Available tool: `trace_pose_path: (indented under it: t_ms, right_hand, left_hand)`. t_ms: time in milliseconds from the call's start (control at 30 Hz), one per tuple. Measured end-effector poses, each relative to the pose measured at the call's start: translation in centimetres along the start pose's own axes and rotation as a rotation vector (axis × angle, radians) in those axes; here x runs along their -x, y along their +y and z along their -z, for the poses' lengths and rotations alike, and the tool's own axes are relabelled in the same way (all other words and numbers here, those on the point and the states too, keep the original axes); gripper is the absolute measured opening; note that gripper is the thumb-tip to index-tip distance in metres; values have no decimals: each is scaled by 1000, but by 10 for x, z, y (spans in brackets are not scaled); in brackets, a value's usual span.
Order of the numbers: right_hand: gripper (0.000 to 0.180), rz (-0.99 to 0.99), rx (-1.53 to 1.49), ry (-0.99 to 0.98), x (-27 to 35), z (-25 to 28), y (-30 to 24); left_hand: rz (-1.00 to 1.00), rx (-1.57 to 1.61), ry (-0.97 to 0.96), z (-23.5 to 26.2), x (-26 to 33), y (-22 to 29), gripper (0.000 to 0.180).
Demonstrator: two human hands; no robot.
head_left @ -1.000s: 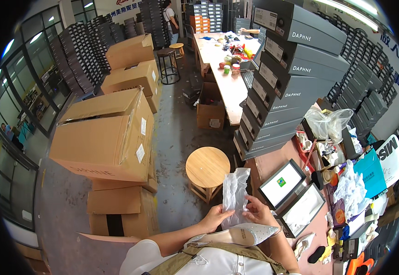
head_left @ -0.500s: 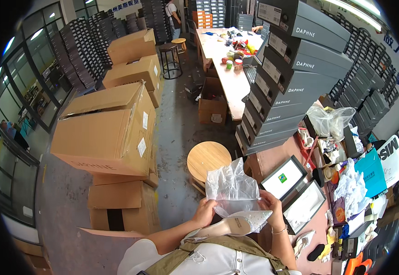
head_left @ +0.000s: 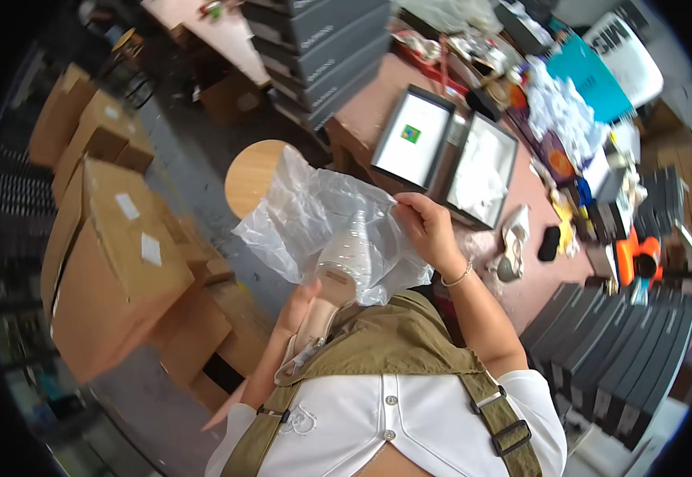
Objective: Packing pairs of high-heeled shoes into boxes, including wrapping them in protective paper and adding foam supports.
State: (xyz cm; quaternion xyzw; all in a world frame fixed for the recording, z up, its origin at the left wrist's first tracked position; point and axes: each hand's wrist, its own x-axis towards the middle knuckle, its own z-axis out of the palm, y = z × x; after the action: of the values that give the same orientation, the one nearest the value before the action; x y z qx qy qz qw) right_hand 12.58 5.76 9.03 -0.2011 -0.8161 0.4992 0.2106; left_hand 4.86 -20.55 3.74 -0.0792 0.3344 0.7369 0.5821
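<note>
Clear plastic bag (head_left: pixel 314 215) — the largest item in hand, a thin crinkled film held up in front of the person's chest, above an olive apron (head_left: pixel 386 346) and over the gap between a round wooden stool (head_left: pixel 254 163) and the reddish work table (head_left: pixel 521 262). It looks very light, limp and probably slippery; it should crumple under any grip and offers no stiff edge, so the best hold is judged to be a pinch of its upper rim, as is done now. Shoe (head_left: pixel 338 274) — a pale, slender-soled piece with a transparent front, standing roughly upright, toe end up inside the bag, heel end down toward the apron. It appears light but firm along the sole, with a softer, scuff-prone clear upper; the narrow waist or heel end is the likely safe place to grip. Right hand (head_left: pixel 429 230) — raised at chest height, forearm coming up from the lower right, a thin bracelet (head_left: pixel 457 277) at the wrist; fingers closed in a pinch on the bag's upper right edge, drawing the film taut. Left hand (head_left: pixel 298 306) — lower, forearm rising from the lower left, palm turned toward the shoe; it grasps the shoe's lower part through or just beneath the bag's mouth — the fingertips are hidden behind the sole.
</note>
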Motion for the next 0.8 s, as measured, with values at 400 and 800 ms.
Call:
trace_pose_path:
  t_ms: [400, 800]
  right_hand:
    - [26, 128, 69, 231, 36, 109, -1]
    - [40, 254, 381, -16, 16, 145, 96]
  left_hand:
    - [-7, -562, -7, -91, -91, -2, 45]
    - [-285, -102, -16, -222, -195, -149, 33]
